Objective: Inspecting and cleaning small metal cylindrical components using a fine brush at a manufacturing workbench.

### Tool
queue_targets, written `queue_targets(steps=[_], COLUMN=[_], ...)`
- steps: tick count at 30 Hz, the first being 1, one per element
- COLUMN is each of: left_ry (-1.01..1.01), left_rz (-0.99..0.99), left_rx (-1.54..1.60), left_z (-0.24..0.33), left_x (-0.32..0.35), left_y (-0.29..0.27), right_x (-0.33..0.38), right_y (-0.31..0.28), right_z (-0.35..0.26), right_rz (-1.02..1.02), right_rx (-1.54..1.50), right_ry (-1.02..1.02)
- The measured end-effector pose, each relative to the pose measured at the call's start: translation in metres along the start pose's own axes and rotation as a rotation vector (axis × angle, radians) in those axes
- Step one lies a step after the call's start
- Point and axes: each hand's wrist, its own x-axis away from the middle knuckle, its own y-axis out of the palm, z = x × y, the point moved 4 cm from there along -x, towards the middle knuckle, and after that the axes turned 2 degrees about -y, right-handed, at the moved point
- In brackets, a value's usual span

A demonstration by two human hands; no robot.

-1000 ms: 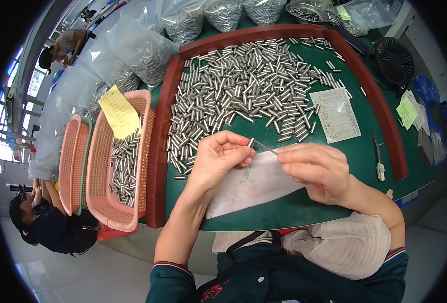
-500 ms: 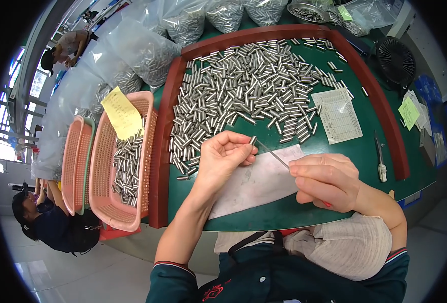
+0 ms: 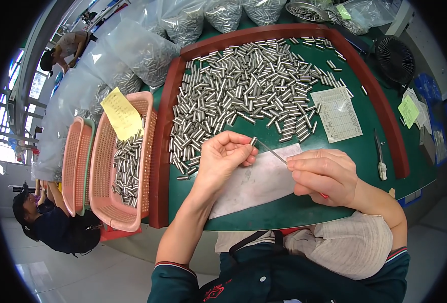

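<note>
My left hand (image 3: pixel 225 155) pinches a short metal cylinder (image 3: pixel 253 141) between thumb and fingertips, above the near part of the green table (image 3: pixel 269 216). Closed round a slim metal rod tool (image 3: pixel 274 153) is my right hand (image 3: pixel 327 175); a bit of red, perhaps the handle, shows under its fingers. The rod's tip points at the cylinder and lies at or very near its end; whether it enters a bore, I cannot tell. Below both hands lies a stained whitish cloth or paper (image 3: pixel 253 184). Beyond them spreads a large heap of similar cylinders (image 3: pixel 248 81).
A dark red raised frame (image 3: pixel 163 151) borders the table. To its left stand pink baskets (image 3: pixel 98 171), one holding cylinders and a yellow note. Filled plastic bags (image 3: pixel 142 50) line the back. At right are a printed sheet (image 3: pixel 336 115), tweezers-like tool (image 3: pixel 381 164) and black fan (image 3: pixel 395 58).
My right hand has shifted slightly to the left and up, with the rod tool still in it. My left hand and the cylinder are almost unmoved.
</note>
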Motion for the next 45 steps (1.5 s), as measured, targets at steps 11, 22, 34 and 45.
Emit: queue_targets(steps=[11,22,34,45], left_ry=[0.003,-0.005,-0.14,-0.171], left_rz=[-0.009,-0.01,-0.188,-0.24], left_rx=[0.008,-0.011,0.267,0.419], left_z=[0.0,0.002,-0.004,-0.004], left_x=[0.001,0.0,0.001,0.002], left_y=[0.002,0.001,-0.005,-0.003], right_x=[0.0,-0.002,0.0,-0.003], right_y=[0.001,-0.001,0.001,-0.006], right_z=[0.0,-0.001,0.003,-0.004], right_rz=[0.004,-0.002,-0.029,-0.038], right_rx=[-0.005,-0.009,-0.01,-0.087], right_ry=[0.011,0.009,0.072,-0.05])
